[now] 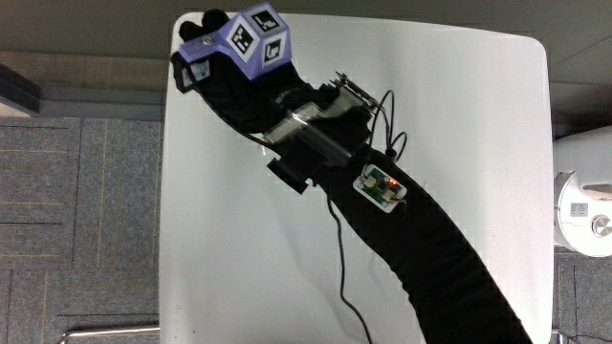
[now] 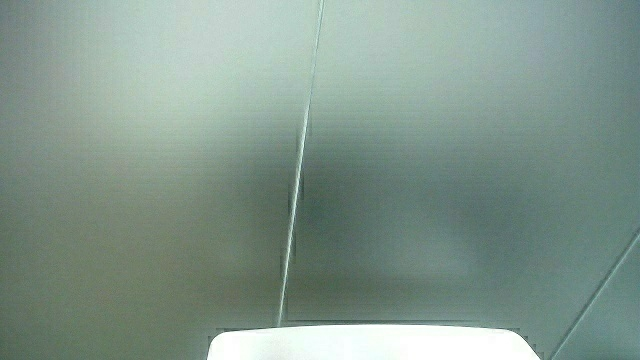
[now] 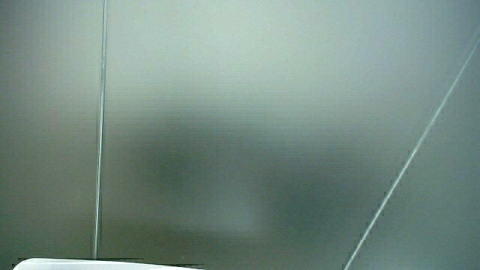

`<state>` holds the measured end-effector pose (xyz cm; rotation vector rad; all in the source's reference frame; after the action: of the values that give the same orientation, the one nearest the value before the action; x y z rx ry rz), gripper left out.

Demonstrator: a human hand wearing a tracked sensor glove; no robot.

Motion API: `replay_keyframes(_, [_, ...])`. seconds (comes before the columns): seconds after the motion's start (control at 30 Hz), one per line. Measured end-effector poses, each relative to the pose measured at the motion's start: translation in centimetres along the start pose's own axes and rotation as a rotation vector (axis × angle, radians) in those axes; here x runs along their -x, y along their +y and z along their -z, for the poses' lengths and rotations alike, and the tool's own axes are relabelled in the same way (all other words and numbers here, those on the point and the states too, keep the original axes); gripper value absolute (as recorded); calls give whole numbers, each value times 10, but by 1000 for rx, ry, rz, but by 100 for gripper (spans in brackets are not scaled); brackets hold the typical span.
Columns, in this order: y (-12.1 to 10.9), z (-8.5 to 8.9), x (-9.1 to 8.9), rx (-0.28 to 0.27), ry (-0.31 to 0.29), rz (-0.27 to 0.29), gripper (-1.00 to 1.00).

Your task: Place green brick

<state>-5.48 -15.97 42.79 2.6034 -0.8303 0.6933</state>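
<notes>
In the main view the gloved hand (image 1: 212, 59) reaches to a corner of the white table (image 1: 459, 143), at the edge farthest from the person. The purple-and-white patterned cube (image 1: 256, 43) sits on its back. The black-sleeved forearm (image 1: 421, 248) stretches diagonally across the table from the person's side. No green brick shows in any view; whatever is under the hand is hidden by the hand and the cube. Both side views show only a pale wall and a sliver of the table's edge (image 2: 360, 345).
A small circuit board (image 1: 380, 186) with a red light is strapped to the forearm, and a thin black cable (image 1: 339, 263) trails from it over the table. A white appliance (image 1: 583, 205) stands on the grey carpet beside the table.
</notes>
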Motion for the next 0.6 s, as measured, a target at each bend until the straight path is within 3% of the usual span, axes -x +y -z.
replay_keyframes(0.03, [0,-3,2,0,10,-12,0])
replay_keyframes(0.07, [9,6,-8,32,32,19,0])
replay_keyframes(0.17, [13,4,-9,68,56,30,0])
replay_keyframes(0.2, [15,1,-8,122,86,59,0])
replay_keyframes(0.23, [19,10,-16,86,79,66,0])
replay_keyframes(0.3, [24,19,-22,114,83,102,0])
replay_keyframes(0.4, [27,35,-28,91,39,142,0])
replay_keyframes(0.47, [27,42,-25,159,78,123,0])
replay_keyframes(0.53, [36,64,-39,140,1,210,0])
replay_keyframes(0.6, [31,70,-40,241,55,228,0])
